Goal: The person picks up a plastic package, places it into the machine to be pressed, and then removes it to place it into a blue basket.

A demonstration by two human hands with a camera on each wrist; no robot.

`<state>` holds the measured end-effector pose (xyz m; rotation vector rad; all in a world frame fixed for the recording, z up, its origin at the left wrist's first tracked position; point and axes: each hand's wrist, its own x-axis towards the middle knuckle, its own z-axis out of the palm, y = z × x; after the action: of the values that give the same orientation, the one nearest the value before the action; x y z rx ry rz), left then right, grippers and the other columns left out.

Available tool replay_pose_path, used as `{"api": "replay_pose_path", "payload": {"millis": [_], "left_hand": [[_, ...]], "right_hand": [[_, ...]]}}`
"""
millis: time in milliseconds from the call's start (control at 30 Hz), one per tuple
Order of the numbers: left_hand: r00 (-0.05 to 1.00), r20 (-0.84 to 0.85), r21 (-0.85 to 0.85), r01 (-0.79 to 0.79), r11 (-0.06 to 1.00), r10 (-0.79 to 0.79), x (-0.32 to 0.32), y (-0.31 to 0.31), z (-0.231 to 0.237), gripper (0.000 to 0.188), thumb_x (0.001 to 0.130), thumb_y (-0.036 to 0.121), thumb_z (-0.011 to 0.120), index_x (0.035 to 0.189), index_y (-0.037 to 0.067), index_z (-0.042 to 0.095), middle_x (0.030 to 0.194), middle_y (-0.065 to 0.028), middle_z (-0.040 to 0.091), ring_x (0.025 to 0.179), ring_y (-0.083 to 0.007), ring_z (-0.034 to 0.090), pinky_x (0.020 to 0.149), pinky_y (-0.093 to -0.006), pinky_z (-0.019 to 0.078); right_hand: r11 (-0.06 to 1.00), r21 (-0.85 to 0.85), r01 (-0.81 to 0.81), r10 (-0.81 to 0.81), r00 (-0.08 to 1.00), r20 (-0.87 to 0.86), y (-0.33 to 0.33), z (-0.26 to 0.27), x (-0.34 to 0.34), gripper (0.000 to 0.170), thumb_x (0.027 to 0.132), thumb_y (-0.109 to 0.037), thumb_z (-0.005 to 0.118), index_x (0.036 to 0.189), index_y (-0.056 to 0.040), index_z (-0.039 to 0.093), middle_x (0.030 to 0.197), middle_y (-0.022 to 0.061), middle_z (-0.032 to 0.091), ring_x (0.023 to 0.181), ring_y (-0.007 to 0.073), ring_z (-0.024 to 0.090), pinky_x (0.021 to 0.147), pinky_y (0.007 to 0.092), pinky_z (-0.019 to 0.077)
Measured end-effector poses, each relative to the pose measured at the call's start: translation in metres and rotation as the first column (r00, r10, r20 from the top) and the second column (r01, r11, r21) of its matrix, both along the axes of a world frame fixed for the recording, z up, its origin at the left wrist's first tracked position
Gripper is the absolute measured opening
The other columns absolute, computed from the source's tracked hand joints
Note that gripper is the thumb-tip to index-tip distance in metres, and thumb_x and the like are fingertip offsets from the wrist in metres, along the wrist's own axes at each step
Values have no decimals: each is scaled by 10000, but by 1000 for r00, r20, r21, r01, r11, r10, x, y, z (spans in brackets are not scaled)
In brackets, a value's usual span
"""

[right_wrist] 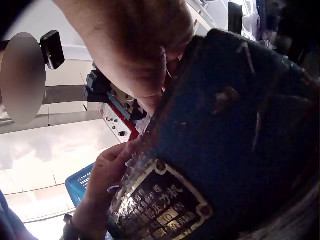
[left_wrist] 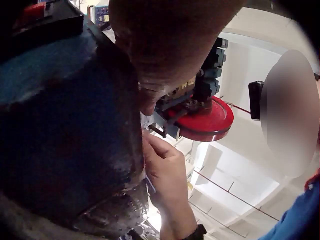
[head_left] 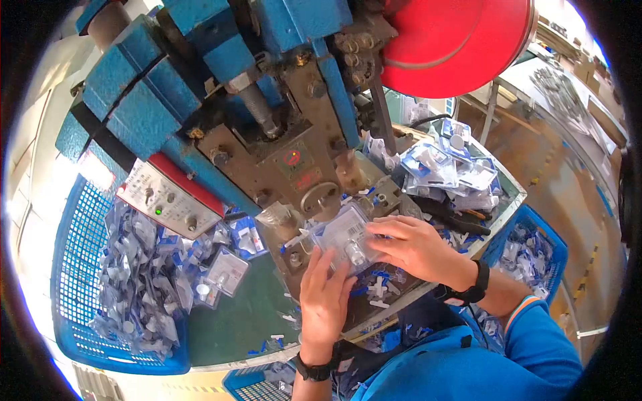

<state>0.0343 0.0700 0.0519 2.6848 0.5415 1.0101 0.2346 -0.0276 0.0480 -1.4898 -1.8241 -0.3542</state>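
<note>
In the head view a clear blister pack (head_left: 339,230) with a printed card and a small round silvery part lies at the front of the press, below its round metal disc (head_left: 321,200). The left hand (head_left: 324,297) holds the pack by its lower left edge, fingers pointing up toward the machine. From the other side the right hand (head_left: 421,250) grips the right edge, its fingers overlapping the plastic. The left wrist view shows the right hand (left_wrist: 167,172) with thumb and finger close together; the right wrist view shows the left hand (right_wrist: 107,172) partly hidden behind the blue machine body.
The blue press (head_left: 227,53) with a red flywheel (head_left: 461,47) stands ahead, its control box (head_left: 170,200) at left. A blue basket (head_left: 67,267) holds many packs. More packs (head_left: 451,167) pile at right. Small white and blue pieces (head_left: 380,287) lie near the hands.
</note>
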Motion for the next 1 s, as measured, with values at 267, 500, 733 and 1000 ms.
{"api": "replay_pose_path", "payload": {"millis": [267, 500, 733, 1000], "left_hand": [[999, 38, -61, 23, 998, -21, 0, 3, -2, 313, 740, 11, 762, 1044, 2, 691, 1241, -178, 617, 1244, -409, 540, 996, -454, 472], [999, 47, -52, 10, 999, -7, 2, 2, -4, 311, 748, 15, 763, 1049, -9, 691, 1242, -184, 617, 1252, -411, 535, 999, -447, 469], [998, 61, -60, 19, 998, -16, 1, 3, -9, 270, 751, 58, 772, 1014, 32, 717, 1241, -182, 613, 1232, -435, 539, 988, -466, 476], [1000, 20, -64, 15, 998, -14, 1, 3, -1, 266, 736, 36, 776, 998, 34, 728, 1222, -177, 633, 1231, -404, 554, 986, -448, 478]], "right_hand": [[1000, 7, 2, -2, 1000, -4, 0, 0, 0, 321, 712, -140, 766, 1009, -55, 677, 1183, 83, 606, 1019, 263, 633, 883, 373, 533], [1000, 9, -6, 6, 1000, -16, 1, -1, 3, 310, 716, -146, 764, 1005, -69, 682, 1186, 73, 608, 991, 249, 638, 853, 366, 536], [1000, 4, 0, 0, 1000, -16, 0, 0, 2, 294, 724, -148, 762, 1000, -72, 691, 1189, 65, 610, 986, 245, 639, 841, 368, 536], [1000, 12, 3, -2, 1000, -28, 0, 0, 1, 275, 741, -154, 758, 996, -71, 693, 1183, 67, 619, 981, 251, 639, 839, 370, 536]]}}
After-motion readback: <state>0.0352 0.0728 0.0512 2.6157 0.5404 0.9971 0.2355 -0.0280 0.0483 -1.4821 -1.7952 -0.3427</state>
